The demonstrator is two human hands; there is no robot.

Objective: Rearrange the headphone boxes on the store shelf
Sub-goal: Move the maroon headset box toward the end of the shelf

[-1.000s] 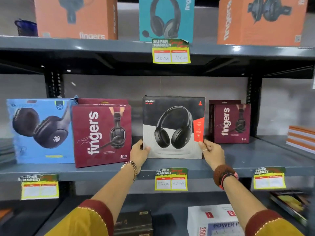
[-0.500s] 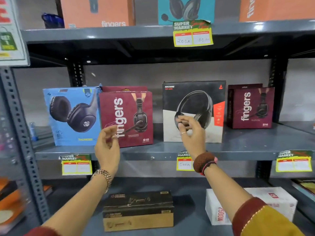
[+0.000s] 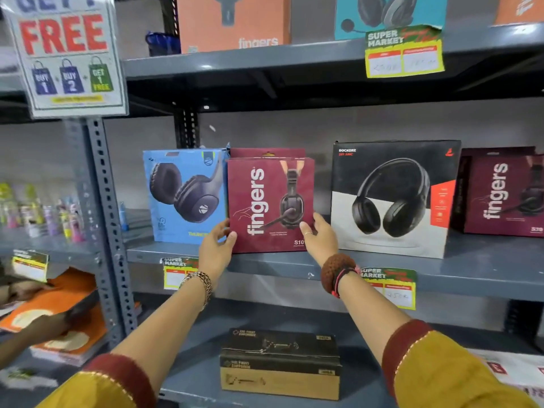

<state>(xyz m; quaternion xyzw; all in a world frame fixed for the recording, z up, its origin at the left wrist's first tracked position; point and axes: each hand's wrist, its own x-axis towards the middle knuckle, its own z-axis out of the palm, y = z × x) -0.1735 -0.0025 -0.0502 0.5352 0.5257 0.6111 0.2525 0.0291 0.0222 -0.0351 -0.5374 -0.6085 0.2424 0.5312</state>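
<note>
A maroon "fingers" headphone box stands upright on the middle grey shelf, with a second maroon box behind it. My left hand grips its lower left corner and my right hand grips its lower right corner. A blue headphone box stands touching it on the left. To the right, after a gap, stands a black-and-white headphone box, then another maroon "fingers" box at the right edge.
The upper shelf holds an orange box and a teal box. A black and tan carton lies on the lower shelf. A "FREE" sign hangs on the left upright. Another person's hand touches orange notebooks at lower left.
Both hands let go of the black-and-white box, moved left, and now hold the front maroon "fingers" box by its lower corners. The view swung left.
</note>
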